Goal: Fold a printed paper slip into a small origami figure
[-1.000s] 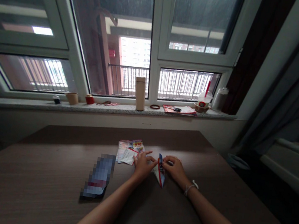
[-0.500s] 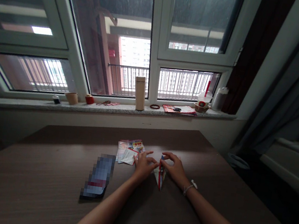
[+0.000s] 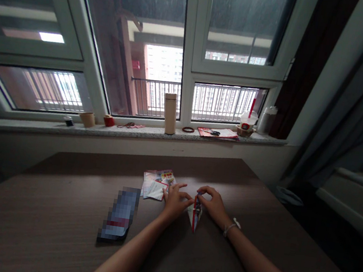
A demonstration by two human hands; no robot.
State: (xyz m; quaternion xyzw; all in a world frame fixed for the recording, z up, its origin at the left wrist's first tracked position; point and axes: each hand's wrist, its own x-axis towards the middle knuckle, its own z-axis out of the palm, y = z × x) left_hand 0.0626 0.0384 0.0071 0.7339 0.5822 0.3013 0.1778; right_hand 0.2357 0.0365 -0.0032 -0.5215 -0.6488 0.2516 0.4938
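Note:
Between my hands is a small piece of folded paper (image 3: 194, 217), printed in white, red and blue, its pointed end toward me. My left hand (image 3: 174, 203) pinches its left edge between thumb and a finger, the other fingers raised. At the paper's upper right, my right hand (image 3: 213, 205) pinches the far end with thumb and fingertips; a thin bracelet (image 3: 231, 227) circles that wrist. The far end of the paper is partly hidden by the fingers. Just beyond my left hand lie printed leaflets (image 3: 151, 178) with a small white paper (image 3: 155, 190) on top.
A phone (image 3: 120, 215) with a blurred-out screen lies left of my left forearm on the brown table (image 3: 54, 208). Along the windowsill (image 3: 147, 133) stand a beige flask (image 3: 170, 114), a paper cup (image 3: 87, 119), a drink cup with a red straw (image 3: 248, 121) and scissors (image 3: 215, 133) on red papers.
The folded paper's far end has opened slightly wider, and its fold has shifted a little. Both hands stay nearly in place, still pinching it.

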